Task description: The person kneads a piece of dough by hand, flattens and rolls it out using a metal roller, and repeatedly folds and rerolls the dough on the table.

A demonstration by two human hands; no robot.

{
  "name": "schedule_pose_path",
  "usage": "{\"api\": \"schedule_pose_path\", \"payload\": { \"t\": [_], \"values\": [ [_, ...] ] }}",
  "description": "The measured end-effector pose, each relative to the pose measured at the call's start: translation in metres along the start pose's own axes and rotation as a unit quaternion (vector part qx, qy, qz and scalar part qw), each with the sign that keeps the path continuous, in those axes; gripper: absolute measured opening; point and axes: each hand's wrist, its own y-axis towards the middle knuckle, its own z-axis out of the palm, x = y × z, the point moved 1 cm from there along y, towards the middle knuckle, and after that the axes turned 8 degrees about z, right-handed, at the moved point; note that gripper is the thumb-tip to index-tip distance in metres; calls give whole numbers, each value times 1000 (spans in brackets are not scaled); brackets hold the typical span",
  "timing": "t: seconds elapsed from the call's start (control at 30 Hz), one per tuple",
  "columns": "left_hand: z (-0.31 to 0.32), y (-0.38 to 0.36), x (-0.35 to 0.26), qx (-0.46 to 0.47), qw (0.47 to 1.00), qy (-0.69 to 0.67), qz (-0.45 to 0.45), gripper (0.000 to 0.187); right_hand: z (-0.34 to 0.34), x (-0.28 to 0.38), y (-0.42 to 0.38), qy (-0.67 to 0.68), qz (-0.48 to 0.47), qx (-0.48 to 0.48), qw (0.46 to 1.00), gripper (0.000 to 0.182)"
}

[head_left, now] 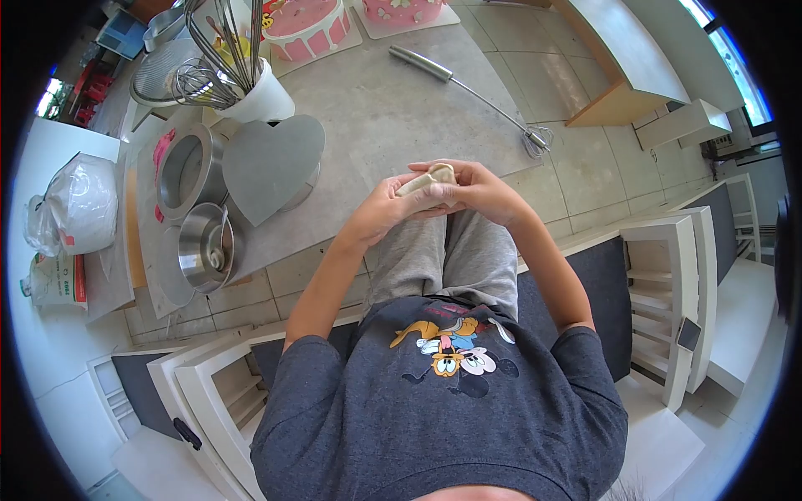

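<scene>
Above my lap, at the table's near edge, both my hands meet around a cream-coloured, dough-like piece (pixel 441 174). My left hand (pixel 380 207) wraps it from the left, fingers curled beneath and thumb along its side. From the right, my right hand (pixel 484 194) closes on the same piece, with its fingers over the far side. A folded or raised edge of the piece shows between the hands; its underside is hidden by my fingers. Beyond my hands on the grey table (pixel 376 108) lies a metal hand whisk (pixel 468 92), its wire head towards the right edge.
On the left stand a heart-shaped metal pan (pixel 274 167), a round cake tin (pixel 190 171), a steel bowl (pixel 207 255) and a white container (pixel 263 96) of whisks. Pink cakes (pixel 305 29) sit at the back. White chairs (pixel 668 284) flank me; a wooden-sided desk (pixel 626 58) stands right.
</scene>
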Motion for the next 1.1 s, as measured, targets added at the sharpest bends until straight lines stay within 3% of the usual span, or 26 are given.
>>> {"api": "schedule_pose_path", "payload": {
  "t": [0.07, 0.1, 0.17, 0.2, 0.27, 0.37, 0.47, 0.53, 0.7, 0.87, 0.97, 1.07, 1.1],
  "values": [
    [-13, -4, 11, -24, 952, -299, -57, 56, -4, -14, 6, 31, -3, 14, 999, 48],
    [-21, -8, 18, -25, 953, -298, -55, 56, -4, -20, 10, 92, 16, 18, 995, 46],
    [-32, -17, 29, 39, 862, -504, -43, 57, 1, -24, 15, 150, 36, 25, 988, 45],
    [-33, -22, 34, 37, 862, -504, -39, 57, 6, -25, 18, 192, 36, 34, 980, 44],
    [-33, -34, 41, 55, 881, -467, 48, 55, 12, -27, 24, 234, 39, 45, 970, 44],
    [-40, -47, 52, -6, 918, -393, 50, 59, 19, -37, 37, 238, 59, 66, 967, 44],
    [-46, -58, 58, -34, 929, -365, 45, 66, 28, -45, 47, 157, 84, 38, 983, 41],
    [-53, -61, 62, -55, 944, -325, 23, 64, 31, -47, 50, 12, 84, 1, 996, 37],
    [-56, -62, 59, -112, 973, -203, -9, 52, 43, -40, 53, -25, 27, 17, 999, 33],
    [-58, -55, 58, -185, 978, -86, 51, 41, 54, -40, 58, 3, 20, -22, 1000, 32],
    [-58, -53, 50, -195, 979, -37, 50, 39, 63, -42, 59, -129, -37, -101, 986, 35],
    [-64, -58, 48, -138, 985, -17, 104, 38, 69, -33, 69, -27, -1, -112, 993, 34],
    [-71, -61, 49, -117, 987, -69, 89, 38, 69, -26, 69, 10, 6, -96, 995, 33]
  ]
}}
